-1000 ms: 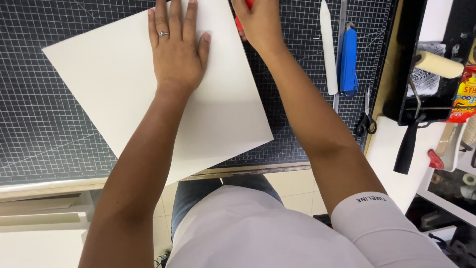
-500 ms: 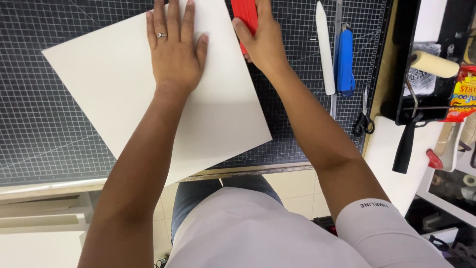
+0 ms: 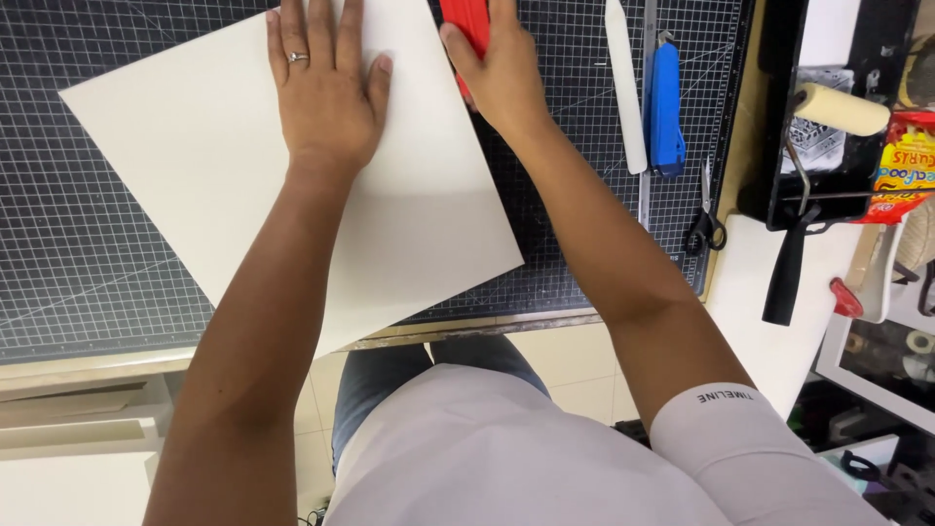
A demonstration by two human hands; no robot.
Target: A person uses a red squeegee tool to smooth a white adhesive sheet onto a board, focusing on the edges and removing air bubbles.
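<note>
Since half a second ago the right hand (image 3: 502, 73) has drawn slightly toward me along the sheet's right edge, the red tool (image 3: 467, 29) sliding with it; a second ago that tool barely showed. I see the hand clenched around the red tool, fingers wrapped over it, thumb on the sheet's side. My left hand (image 3: 326, 93) has not shifted: it lies flat and released, fingers spread, palm pressing the cream sheet (image 3: 292, 195), a ring on one finger.

Sheet lies skewed on the dark gridded cutting mat (image 3: 88, 263), one corner pointing left, the near corner hanging over the table's front edge (image 3: 487, 326).

Packages and labels: a red and yellow printed packet (image 3: 906, 166) sits at far right, beside a black tray (image 3: 823, 117) holding a pale foam roller (image 3: 842, 107) with a black handle.

Right of the hands, well apart from them: a white bone folder (image 3: 623, 88), a metal ruler (image 3: 647, 107), a blue cutter (image 3: 665, 107), small black scissors (image 3: 703, 224) at the mat's right edge.

Open room: bare mat to the left and lower left of the sheet, and a strip between sheet and folder.
</note>
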